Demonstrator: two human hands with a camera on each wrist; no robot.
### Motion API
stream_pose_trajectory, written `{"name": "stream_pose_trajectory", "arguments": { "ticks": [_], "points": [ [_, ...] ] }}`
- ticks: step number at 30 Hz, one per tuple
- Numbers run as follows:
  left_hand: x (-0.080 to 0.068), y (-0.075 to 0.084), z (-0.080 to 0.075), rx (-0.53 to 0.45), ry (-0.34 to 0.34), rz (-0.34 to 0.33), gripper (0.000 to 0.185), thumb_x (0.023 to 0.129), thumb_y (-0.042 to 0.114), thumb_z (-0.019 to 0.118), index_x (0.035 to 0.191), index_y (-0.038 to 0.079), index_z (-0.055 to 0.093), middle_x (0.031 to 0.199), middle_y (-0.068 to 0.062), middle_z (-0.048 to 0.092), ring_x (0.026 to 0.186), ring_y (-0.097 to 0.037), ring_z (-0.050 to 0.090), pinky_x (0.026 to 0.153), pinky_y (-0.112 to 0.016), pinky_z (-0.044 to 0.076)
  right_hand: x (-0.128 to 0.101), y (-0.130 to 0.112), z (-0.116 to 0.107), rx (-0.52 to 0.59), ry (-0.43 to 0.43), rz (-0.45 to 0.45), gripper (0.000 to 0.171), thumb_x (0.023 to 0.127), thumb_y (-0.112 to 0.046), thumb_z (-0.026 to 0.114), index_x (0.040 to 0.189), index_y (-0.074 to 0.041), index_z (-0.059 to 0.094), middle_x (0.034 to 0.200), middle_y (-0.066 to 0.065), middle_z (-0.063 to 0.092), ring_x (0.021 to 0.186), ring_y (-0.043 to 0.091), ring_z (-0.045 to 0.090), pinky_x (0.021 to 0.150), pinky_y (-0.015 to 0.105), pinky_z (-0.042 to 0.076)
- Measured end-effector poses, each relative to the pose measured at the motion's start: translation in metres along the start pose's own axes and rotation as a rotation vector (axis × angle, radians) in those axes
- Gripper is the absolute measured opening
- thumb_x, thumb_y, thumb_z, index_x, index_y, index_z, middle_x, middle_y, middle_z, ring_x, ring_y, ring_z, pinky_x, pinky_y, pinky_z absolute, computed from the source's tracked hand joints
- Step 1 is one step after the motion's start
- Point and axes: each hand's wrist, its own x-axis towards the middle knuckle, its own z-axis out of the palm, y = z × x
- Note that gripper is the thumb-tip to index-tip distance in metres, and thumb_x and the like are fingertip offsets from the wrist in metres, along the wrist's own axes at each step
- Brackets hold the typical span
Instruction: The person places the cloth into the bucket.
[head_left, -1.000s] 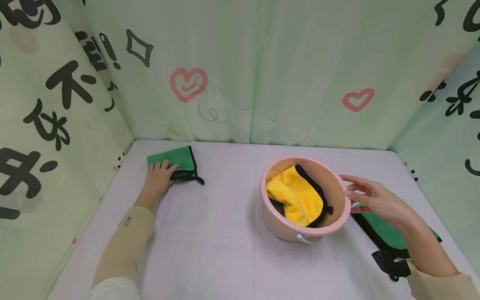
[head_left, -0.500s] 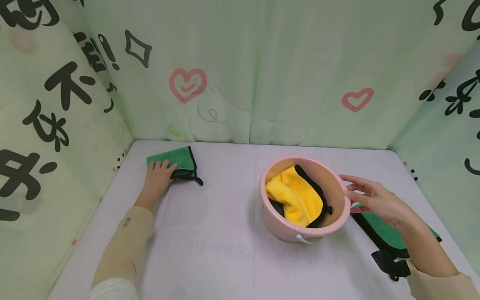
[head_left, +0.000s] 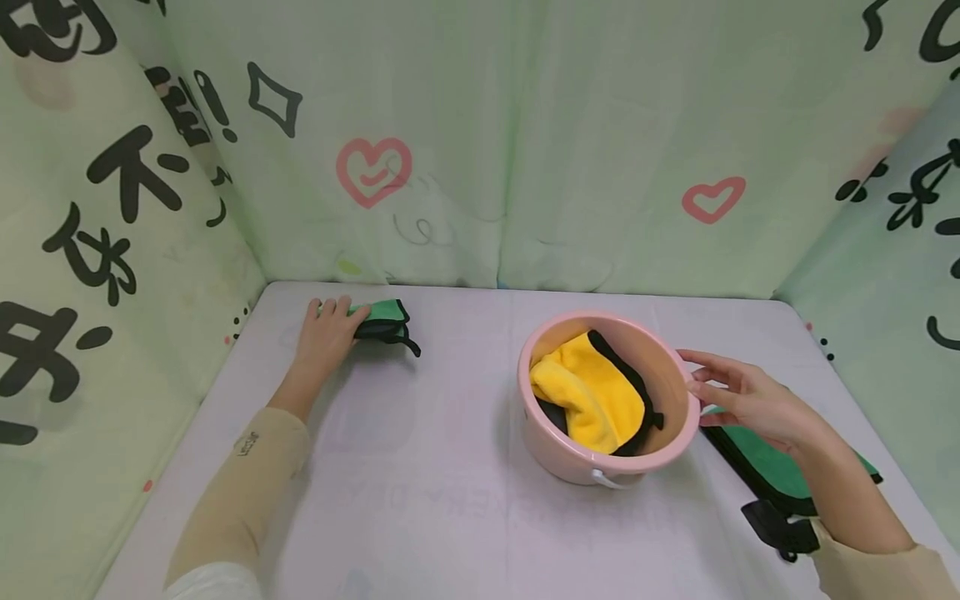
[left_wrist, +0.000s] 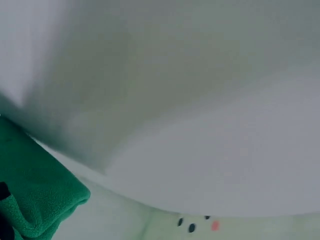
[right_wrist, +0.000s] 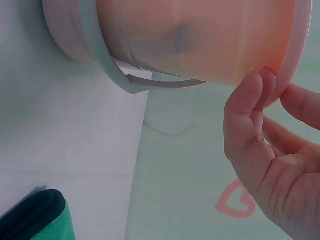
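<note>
Green cloths, two of them: one (head_left: 382, 318) at the far left of the table (head_left: 450, 500), bunched under the left hand (head_left: 327, 333), whose fingers curl round its near edge; the other (head_left: 772, 468) lies flat at the right, partly hidden by the right forearm. One pink bucket (head_left: 600, 462) stands between them, one yellow cloth (head_left: 588, 392) inside. Right hand (head_left: 738, 393) sits loose and uncurled, fingertips (right_wrist: 260, 80) touching the bucket's rim, gripping nothing. Left wrist view is mostly blur; just a green corner shows.
</note>
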Motion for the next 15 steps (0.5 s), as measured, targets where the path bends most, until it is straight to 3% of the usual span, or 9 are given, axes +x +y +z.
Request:
{"name": "stream_pose_trajectory", "arguments": {
  "ticks": [3,9,15],
  "points": [
    [0.006,0.007,-0.008,0.002,0.074,0.03,0.048,0.075,0.02,0.075,0.111,0.015,0.044,0.106,-0.017,0.049,0.096,-0.036,0.047,0.089,-0.049,0.031,0.001,0.0,0.001,0.0,-0.002,0.0,0.062,0.094,-0.025,0.051,0.143,0.0,0.021,0.104,0.019,0.045,0.08,0.016,0.06,0.072,0.033,0.054],
    [0.021,0.026,-0.026,0.022,0.317,0.134,0.031,0.08,0.008,0.068,0.102,0.013,0.047,0.098,-0.017,0.054,0.087,-0.036,0.052,0.083,-0.048,0.037,0.0,0.001,0.0,-0.01,0.002,0.003,0.062,0.094,-0.026,0.05,0.143,0.0,0.021,0.105,0.019,0.046,0.08,0.015,0.06,0.071,0.032,0.054],
    [0.035,0.047,-0.051,0.037,0.404,0.183,0.03,0.079,0.012,0.07,0.099,0.015,0.048,0.095,-0.014,0.054,0.086,-0.033,0.052,0.083,-0.046,0.038,0.0,0.0,-0.001,-0.003,-0.007,-0.014,0.061,0.095,-0.024,0.049,0.142,0.001,0.022,0.103,0.018,0.046,0.08,0.015,0.06,0.071,0.031,0.054]
  ]
}}
